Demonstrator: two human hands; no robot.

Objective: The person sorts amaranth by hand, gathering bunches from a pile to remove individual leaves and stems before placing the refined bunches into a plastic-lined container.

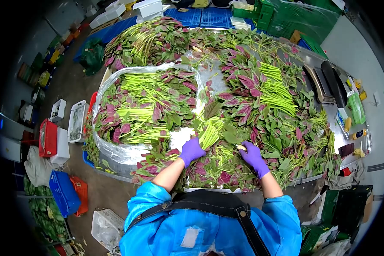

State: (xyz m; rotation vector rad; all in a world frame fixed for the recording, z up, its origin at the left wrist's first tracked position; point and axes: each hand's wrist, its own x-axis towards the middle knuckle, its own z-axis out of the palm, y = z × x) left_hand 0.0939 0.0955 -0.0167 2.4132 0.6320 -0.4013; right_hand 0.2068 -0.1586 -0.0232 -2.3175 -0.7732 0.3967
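My left hand (192, 151), in a purple glove, is closed around a bunch of red-and-green amaranth (210, 133), its pale green stems pointing away from me. To the right, my right hand (253, 158), also gloved, is closed on a small pale-handled tool (242, 147); its working end is too small to make out. A broad green leaf (232, 135) lies just beyond that tool. Loose leaves and cut stems (224, 166) cover the table between and below both hands. Left of my left hand, a plastic-lined container (126, 154) holds several stacked amaranth bunches (136, 112).
More amaranth (147, 42) is heaped at the back left, and trimmed bunches (277, 96) lie on the right. A scale (322, 85) stands at the table's right edge near a bottle (359, 134). Blue (64, 194) and red crates (49, 137) sit on the floor at left.
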